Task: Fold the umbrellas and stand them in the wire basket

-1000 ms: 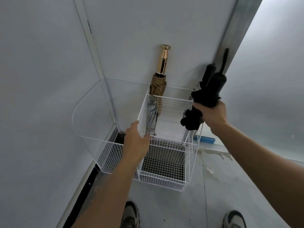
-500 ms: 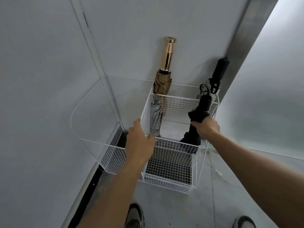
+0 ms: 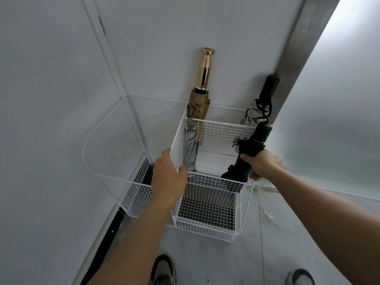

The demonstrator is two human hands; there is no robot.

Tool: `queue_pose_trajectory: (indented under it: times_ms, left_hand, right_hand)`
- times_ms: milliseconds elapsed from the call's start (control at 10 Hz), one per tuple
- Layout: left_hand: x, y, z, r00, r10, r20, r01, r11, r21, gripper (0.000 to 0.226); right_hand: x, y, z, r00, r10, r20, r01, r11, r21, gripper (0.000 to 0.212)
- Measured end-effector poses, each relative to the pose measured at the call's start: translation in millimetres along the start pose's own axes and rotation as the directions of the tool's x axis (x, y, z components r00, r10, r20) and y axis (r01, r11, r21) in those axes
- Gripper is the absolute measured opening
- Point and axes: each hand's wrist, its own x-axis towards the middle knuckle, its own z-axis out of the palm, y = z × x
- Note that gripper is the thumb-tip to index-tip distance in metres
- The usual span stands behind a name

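Our left hand (image 3: 168, 177) grips the top edge of a mesh wall in the basket (image 3: 205, 225), thumb on one side, fingers on the other. Our right hand (image 3: 261, 163) is wrapped round the folded black umbrella (image 3: 251, 148), which tilts handle-up with its lower end inside the rear compartment, on the right. A grey umbrella (image 3: 190, 149) and a tan one (image 3: 198, 105) stand at rear left. A fourth umbrella (image 3: 269, 87) leans in the rear right corner.

One head-worn wide-angle view is looking steeply down and forward at a wall (image 3: 164, 27) corner. The wire basket (image 3: 205, 227) is sitting near, mid-frame; shoes (image 3: 163, 270) are showing at the bottom edge.
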Motion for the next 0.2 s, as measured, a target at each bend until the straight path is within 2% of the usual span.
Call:
queue_pose_trajectory:
  times_ms: [200]
  left_hand:
    - [-0.9,-2.7,1.3,1.0,0.004,-0.006,-0.004,1.0,-0.008,0.064]
  right_hand:
    - [-3.0,15.7,1.3,0.998,0.017,0.064,-0.022,0.997,0.076,0.052]
